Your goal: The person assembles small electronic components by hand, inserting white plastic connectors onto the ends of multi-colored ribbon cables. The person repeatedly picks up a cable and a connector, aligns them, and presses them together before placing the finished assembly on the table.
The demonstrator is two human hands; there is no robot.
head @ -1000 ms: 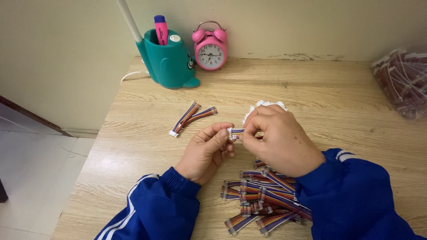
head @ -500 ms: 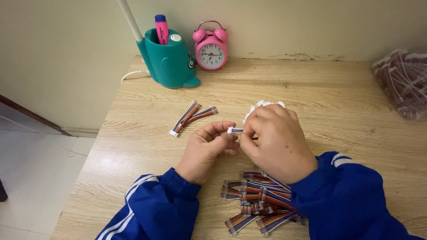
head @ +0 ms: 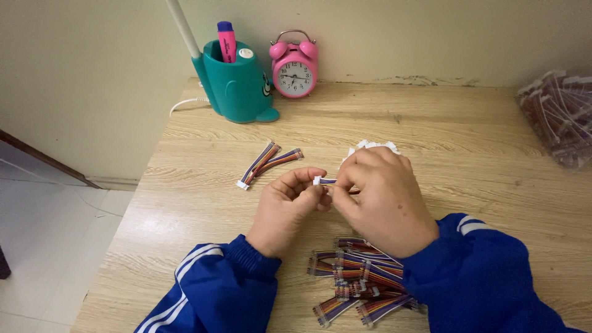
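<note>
Both hands met above the middle of the wooden bench point(head: 468, 154), working on one short ribbon cable point(head: 323, 181) with a white connector at its end. The left hand point(head: 288, 206) had its grip closed on that cable, thumb and forefinger pinching it just behind the white connector. The right hand point(head: 381, 197) was closed on the cable's other part, its fingertips touching those of the left; how much of the cable ran under its fingers could not be told. Small white connectors point(head: 371, 145) showed just beyond the right hand's knuckles, partly hidden by it.

Two finished-looking multicoloured cables point(head: 266, 162) lay side by side on the bench to the left of the hands, apart from them. A loose pile of the same striped cables point(head: 357, 280) lay near the front edge, between the blue sleeves. At the back stood a teal pen holder point(head: 237, 83) with a pink marker point(head: 226, 42), and beside it a pink alarm clock point(head: 294, 65). A clear bag of cables point(head: 561, 114) sat at the far right edge
</note>
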